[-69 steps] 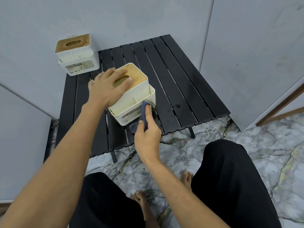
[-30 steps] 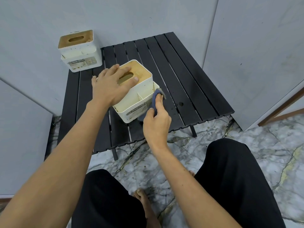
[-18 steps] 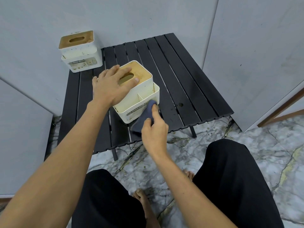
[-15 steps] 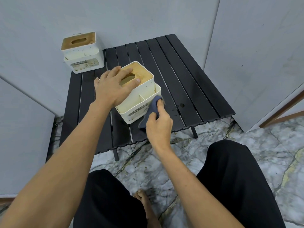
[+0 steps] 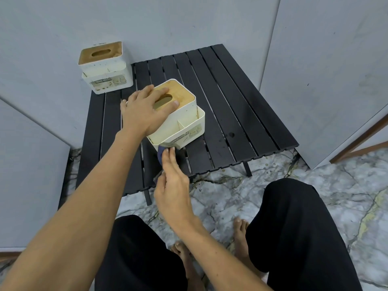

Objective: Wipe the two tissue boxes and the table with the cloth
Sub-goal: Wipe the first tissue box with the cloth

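Observation:
A cream tissue box (image 5: 184, 124) with a wooden lid stands near the front of the black slatted table (image 5: 231, 114). My left hand (image 5: 144, 111) rests flat on its lid, fingers spread beside the slot. My right hand (image 5: 172, 183) holds a dark blue cloth (image 5: 162, 151) against the lower left part of the box's front face, with the fingers laid straight along the cloth. Much of the cloth is hidden behind that hand. A second cream tissue box (image 5: 105, 68) stands at the table's far left corner.
Grey walls close in the table at the back and on both sides. A small dark spot (image 5: 231, 134) marks the slats right of the near box. My knees and bare feet are over the marble floor (image 5: 346, 185) in front.
My right hand with the cloth slid left and down along the box's front face, from its right corner to its lower left. My left hand stayed on the lid.

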A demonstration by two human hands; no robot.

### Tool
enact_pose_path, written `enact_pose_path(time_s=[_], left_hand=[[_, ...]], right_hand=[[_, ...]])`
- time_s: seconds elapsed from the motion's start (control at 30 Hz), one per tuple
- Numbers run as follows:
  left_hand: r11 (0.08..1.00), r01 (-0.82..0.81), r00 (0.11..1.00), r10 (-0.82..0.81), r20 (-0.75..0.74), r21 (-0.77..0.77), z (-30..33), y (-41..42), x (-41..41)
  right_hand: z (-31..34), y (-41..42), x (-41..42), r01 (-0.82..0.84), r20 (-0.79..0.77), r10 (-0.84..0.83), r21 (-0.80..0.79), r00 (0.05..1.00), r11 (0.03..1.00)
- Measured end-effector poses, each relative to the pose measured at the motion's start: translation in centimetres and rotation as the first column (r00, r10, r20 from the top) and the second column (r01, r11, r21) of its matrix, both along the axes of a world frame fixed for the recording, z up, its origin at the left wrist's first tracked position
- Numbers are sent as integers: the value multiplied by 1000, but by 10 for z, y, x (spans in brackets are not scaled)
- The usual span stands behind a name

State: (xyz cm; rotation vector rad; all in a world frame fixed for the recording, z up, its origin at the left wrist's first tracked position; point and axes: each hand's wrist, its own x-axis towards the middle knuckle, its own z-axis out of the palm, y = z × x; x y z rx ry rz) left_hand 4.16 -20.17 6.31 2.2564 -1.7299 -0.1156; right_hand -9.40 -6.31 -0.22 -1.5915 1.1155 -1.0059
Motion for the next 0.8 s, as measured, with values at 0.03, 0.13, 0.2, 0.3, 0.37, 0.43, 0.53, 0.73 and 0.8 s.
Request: enact_pose_path(time_s=[0.03,0.13,0.2,0.3,0.37,0.43,0.53,0.73,0.8], left_hand=[[1000,2,1000,-2,-3,4,0,0,0],[1000,4,1000,-4,0,10,1,0,0],[1000,1,1000,-1,2,12,1,1,0],[1000,2,1000,-2,3,5,0,1,-1],[1000,3,1000,-3,1,-3,1,1,-2],[1000,0,1000,0,-3,-3,1,1,-2],[1000,-1,1000,1,-10,12,2,2,-2],[1000,3,1000,-3,-21,7,3,3,-4],[1000,2,1000,-2,-18,4,3,3,-4]], right_hand=[[2,-3,-3,17,-2,-17,26,1000,1000],[4,-16,-8,136,48,-143,136,988,981],[7,-18,-6,171,102,-187,144,977,975],[11,-10,3,169,146,-174,47,974,984],[8,-1,10,118,139,-117,0,983,993],[4,10,14,37,91,-36,-9,995,999],[2,18,13,23,55,-25,30,998,999],[21,-19,-10,234,97,-279,328,955,915],[31,-30,-19,250,142,-311,335,940,908]])
